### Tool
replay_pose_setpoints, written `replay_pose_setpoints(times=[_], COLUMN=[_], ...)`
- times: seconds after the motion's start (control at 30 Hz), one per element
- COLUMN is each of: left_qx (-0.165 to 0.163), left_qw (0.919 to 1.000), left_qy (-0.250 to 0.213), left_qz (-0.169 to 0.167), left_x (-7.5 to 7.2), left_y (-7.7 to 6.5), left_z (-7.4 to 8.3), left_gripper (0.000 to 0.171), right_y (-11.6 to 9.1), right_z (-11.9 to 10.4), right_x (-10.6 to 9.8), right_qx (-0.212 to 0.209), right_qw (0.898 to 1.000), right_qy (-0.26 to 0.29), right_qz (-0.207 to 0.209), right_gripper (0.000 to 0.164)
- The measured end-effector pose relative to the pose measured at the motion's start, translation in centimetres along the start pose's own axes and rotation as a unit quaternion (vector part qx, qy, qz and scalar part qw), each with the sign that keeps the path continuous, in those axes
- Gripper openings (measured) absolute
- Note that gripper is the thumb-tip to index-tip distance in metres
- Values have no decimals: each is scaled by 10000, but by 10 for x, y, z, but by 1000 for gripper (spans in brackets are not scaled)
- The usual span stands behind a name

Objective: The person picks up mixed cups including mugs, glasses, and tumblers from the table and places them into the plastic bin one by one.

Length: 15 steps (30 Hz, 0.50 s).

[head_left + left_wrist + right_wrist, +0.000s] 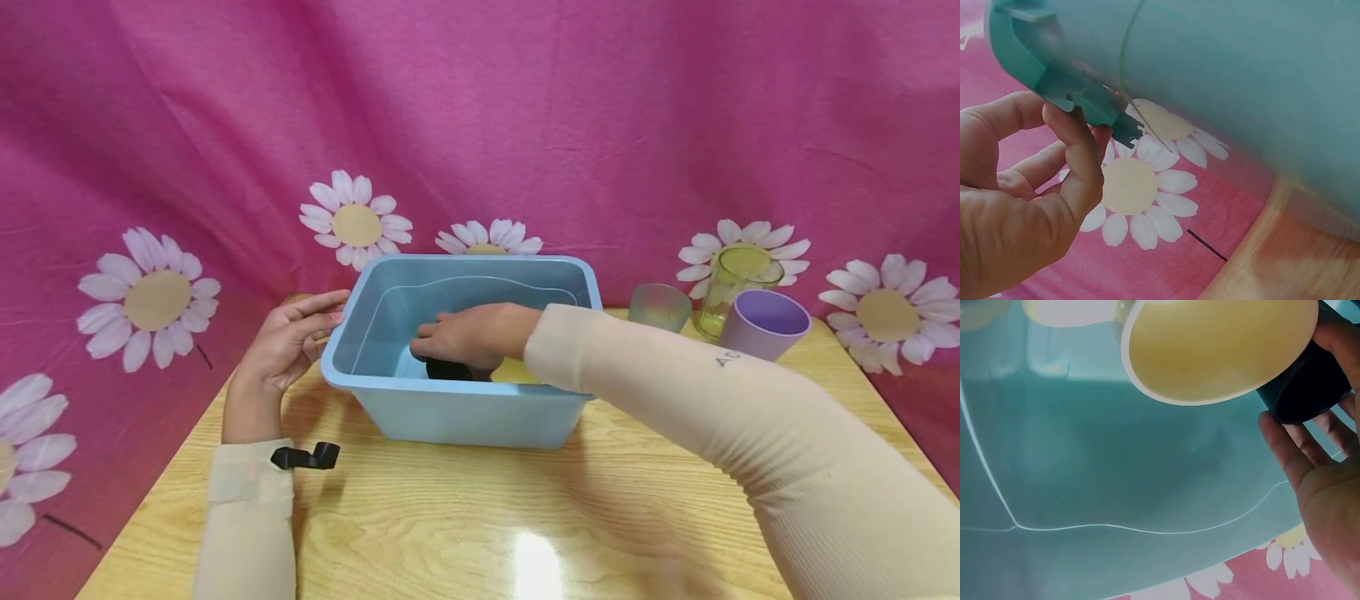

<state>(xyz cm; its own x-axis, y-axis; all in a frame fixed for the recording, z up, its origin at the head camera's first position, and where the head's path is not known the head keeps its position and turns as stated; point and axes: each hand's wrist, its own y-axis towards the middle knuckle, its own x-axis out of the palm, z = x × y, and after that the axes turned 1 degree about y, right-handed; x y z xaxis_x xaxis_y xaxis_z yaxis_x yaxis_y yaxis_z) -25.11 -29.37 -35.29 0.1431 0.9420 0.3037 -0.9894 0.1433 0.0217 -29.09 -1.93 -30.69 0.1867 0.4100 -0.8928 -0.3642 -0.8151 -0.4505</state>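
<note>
A light blue plastic tub [465,417] stands on the wooden table [480,517] with water in it. My right hand [472,333] reaches into the tub and grips a black cup [448,369] low in the water. In the right wrist view the black cup [1304,387] lies between the thumb and fingers [1291,450], next to a yellow cup [1216,344] with a white rim. My left hand [288,342] rests against the tub's left rim. The left wrist view shows a fingertip [1063,115] touching the underside of the rim [1085,100].
Three empty cups stand to the right of the tub: a frosted green one [658,307], a clear yellow-green glass [738,287] and a purple one [765,323]. A pink daisy-print cloth [525,125] hangs behind the table and drapes past its sides.
</note>
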Motion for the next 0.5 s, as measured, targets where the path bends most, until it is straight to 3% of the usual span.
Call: replay_pose_setpoints(times=[0.5], left_qx=[24], left_qw=[9999], left_qy=[-95], left_qz=[-106], left_x=[1], left_y=[1], left_z=[-1], left_gripper=[30], right_y=[-5], right_z=[1], right_x=[-2], right_qx=[136], right_qw=[9999], right_qy=[-46], right_qz=[-28], right_gripper=[76])
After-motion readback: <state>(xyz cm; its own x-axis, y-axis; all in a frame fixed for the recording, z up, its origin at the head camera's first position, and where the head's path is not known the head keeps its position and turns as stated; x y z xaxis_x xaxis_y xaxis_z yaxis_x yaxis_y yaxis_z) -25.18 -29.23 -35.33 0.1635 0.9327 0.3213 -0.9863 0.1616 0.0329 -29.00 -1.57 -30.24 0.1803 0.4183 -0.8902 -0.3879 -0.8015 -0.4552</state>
